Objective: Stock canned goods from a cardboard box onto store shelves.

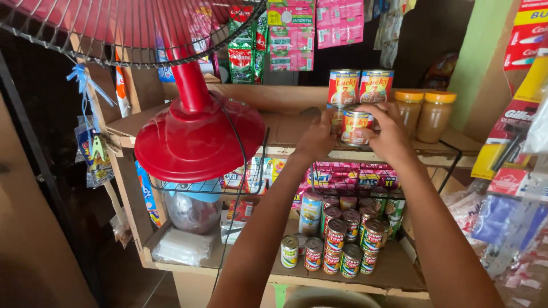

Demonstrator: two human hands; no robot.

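Head view, both arms reach up from the bottom of the frame to the upper wooden shelf point(285, 128), right of centre.

Right hand point(388, 131): fingers curled round the right side and top of a red-labelled can point(355, 126) standing upright on the shelf; thumb on the near face. Clamped on the can.

Left hand point(317, 138): fingers partly curled, tips touching the left side of the same can, or a second can point(337, 117) just behind it; cannot tell which. Palm hidden, so grip not confirmed.

Two more cans point(359, 86) with red and yellow labels stand side by side directly above the held one, stacked on the lower row.

Right of the hands, same shelf: two jars point(423, 114) with orange lids and tan contents, upright, near the right hand but not touching it.

Left of centre: a red fan base point(197, 140) and stem, its wire guard point(131, 34) across the upper left of the frame. It sits close to the left forearm, apart from it.

Lower shelf, below the arms: cluster of small cans point(342, 239) stacked in two tiers, between the forearms. Wire basket point(354, 174) with pink packets just under the upper shelf.

Upper centre: hanging sachet strips point(291, 34), green and pink.
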